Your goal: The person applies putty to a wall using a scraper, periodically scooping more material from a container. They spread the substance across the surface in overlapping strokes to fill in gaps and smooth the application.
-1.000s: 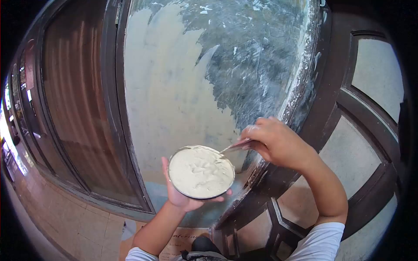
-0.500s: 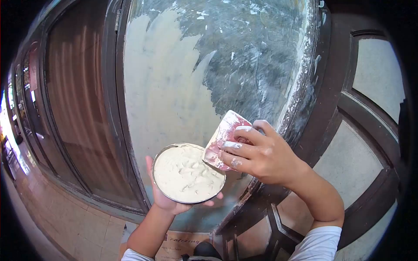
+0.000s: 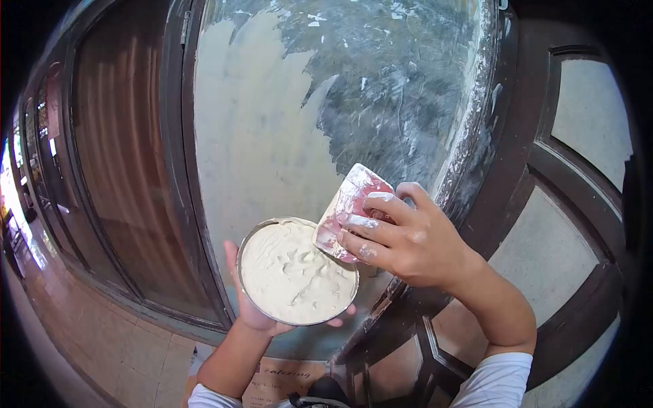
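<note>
My left hand (image 3: 255,316) is wrapped under and around a round bowl (image 3: 239,272) filled with thick cream-coloured putty (image 3: 292,279), its fingertips showing at both sides of the rim. In my right hand (image 3: 405,234) is a reddish-pink putty spreader (image 3: 357,194), smeared with white. Its lower edge is at the bowl's right rim, over the putty. White putty coats several of my right fingers. Behind both hands stands a wall panel (image 3: 258,136), covered in pale putty on the left and below, with bare mottled grey-green at the upper right.
A dark-framed window with a curtain (image 3: 119,143) is on the left. To the right is a brown wooden door with pale panels (image 3: 588,115). Printed cardboard (image 3: 286,387) lies on the tiled floor (image 3: 129,347) below.
The bowl has risen slightly and come a little nearer the camera. The spreader has shifted slightly up and left along with it. Both hands keep their hold.
</note>
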Action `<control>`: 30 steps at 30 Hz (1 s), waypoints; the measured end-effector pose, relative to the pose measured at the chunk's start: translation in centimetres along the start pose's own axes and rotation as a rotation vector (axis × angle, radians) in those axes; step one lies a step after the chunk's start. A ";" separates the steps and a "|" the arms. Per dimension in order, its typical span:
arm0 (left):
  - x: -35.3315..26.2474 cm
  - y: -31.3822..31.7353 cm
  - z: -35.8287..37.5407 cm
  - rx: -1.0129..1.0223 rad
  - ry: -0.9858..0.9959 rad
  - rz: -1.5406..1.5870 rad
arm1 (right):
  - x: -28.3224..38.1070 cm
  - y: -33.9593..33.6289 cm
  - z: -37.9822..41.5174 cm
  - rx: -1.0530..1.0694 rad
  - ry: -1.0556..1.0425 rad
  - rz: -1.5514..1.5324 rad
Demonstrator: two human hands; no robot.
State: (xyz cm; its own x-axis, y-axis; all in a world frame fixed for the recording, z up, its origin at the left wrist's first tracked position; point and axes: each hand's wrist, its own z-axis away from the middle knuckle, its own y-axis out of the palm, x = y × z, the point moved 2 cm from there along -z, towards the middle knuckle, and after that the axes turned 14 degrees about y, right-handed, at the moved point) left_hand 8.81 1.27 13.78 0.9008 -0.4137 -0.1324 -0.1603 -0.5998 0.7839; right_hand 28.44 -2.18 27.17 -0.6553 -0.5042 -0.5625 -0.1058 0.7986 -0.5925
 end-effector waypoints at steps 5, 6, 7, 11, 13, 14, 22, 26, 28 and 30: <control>0.4 -0.2 -0.2 -0.002 0.011 -0.070 | 0.4 0.0 0.0 0.012 -0.012 -0.027; 0.7 0.1 -0.1 -0.040 0.024 -0.022 | 0.5 0.1 0.1 0.005 -0.014 -0.029; 0.8 0.3 -0.1 -0.078 0.036 0.027 | 0.5 0.0 0.1 0.002 -0.012 -0.028; 0.8 -0.4 0.0 -0.062 0.017 -0.022 | 0.7 -0.2 0.1 0.020 -0.007 -0.049; 0.7 -0.7 0.0 -0.028 0.006 -0.050 | 0.7 -0.3 0.1 0.015 0.001 -0.052; 0.7 -0.8 0.0 0.006 -0.007 -0.075 | 0.6 -0.3 0.2 0.031 0.022 -0.062; 0.6 -2.0 0.6 -0.025 -0.019 -0.025 | -0.1 0.2 0.3 -0.008 0.208 -0.189; 0.3 -3.8 1.1 0.048 -0.039 0.060 | -2.9 1.1 0.6 0.031 0.380 -0.222; 0.2 -3.9 1.2 0.024 -0.036 0.140 | -4.6 1.8 1.1 0.084 0.514 -0.262; 0.0 -4.4 1.4 0.029 -0.035 0.152 | -6.5 2.5 1.7 0.149 0.592 -0.240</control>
State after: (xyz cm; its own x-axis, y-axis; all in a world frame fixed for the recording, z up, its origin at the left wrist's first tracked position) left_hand 8.98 2.99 9.45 0.8508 -0.5242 -0.0351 -0.3053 -0.5478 0.7789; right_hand 33.69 2.51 28.31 -0.9318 -0.3626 -0.0171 -0.2238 0.6109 -0.7594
